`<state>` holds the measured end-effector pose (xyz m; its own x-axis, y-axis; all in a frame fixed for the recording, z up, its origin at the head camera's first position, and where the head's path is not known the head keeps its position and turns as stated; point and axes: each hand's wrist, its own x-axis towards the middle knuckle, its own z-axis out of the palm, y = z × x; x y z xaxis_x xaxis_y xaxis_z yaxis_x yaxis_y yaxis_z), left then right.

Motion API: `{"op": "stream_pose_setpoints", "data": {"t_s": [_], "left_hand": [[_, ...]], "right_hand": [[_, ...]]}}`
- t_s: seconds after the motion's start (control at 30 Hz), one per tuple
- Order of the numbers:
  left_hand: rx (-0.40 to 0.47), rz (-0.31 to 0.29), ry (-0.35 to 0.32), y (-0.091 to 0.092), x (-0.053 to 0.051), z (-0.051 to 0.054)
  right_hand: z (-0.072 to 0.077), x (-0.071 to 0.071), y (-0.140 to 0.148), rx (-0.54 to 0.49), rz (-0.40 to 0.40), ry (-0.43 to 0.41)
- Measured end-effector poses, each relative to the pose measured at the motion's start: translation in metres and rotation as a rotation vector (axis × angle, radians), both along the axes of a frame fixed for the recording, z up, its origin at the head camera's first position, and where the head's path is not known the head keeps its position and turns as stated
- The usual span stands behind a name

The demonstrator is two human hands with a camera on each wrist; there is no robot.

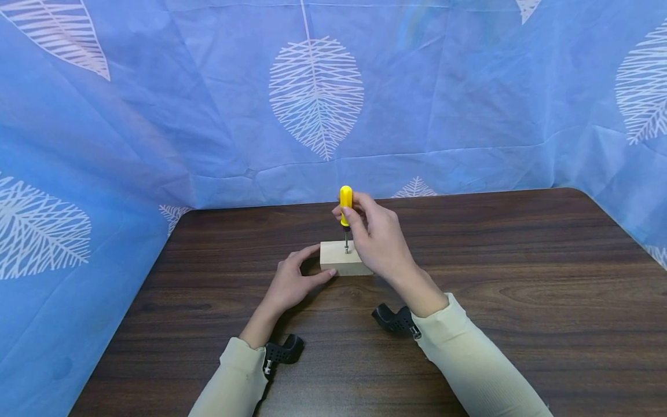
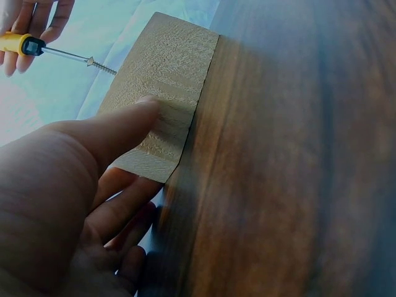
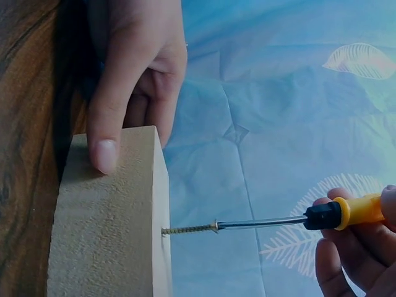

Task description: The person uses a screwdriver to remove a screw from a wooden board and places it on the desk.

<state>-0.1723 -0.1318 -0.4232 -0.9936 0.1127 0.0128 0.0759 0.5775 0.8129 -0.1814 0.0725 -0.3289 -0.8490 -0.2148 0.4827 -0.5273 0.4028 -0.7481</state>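
Observation:
A pale wooden block [image 1: 333,266] lies on the table. My left hand [image 1: 294,281] grips its left end, thumb on the near side and fingers behind. Standing in the block's top face is a screw [image 3: 189,229], much of its threaded shank showing above the wood. My right hand [image 1: 383,237] holds a screwdriver [image 1: 346,202] with a yellow handle and black collar, upright over the block. In the right wrist view the metal shaft [image 3: 263,223] meets the screw head in one line. The thumb and fingers pinch the handle.
The dark wood-grain table [image 1: 521,278] extends around the block on all sides. Behind it hangs a blue cloth [image 1: 219,104] with white leaf prints. Black wrist mounts [image 1: 283,350] stick out from both cuffs above the tabletop.

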Motion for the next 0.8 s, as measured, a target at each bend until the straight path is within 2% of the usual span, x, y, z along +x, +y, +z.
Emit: {"op": "stream_pose_setpoints", "data": {"t_s": [0.2, 0.57, 0.8], "left_hand": [[0.004, 0.004, -0.004, -0.0007, 0.0002, -0.001], [-0.003, -0.002, 0.005, -0.0005, 0.0, -0.0004], [-0.015, -0.004, 0.008, 0.0004, -0.0003, 0.0006]], "right_hand": [[0.0002, -0.0005, 0.001, 0.01, 0.005, -0.019], [0.0016, 0.0001, 0.0016, -0.031, 0.021, -0.079], [-0.0012, -0.0005, 0.0027, -0.03, 0.005, -0.061]]}}
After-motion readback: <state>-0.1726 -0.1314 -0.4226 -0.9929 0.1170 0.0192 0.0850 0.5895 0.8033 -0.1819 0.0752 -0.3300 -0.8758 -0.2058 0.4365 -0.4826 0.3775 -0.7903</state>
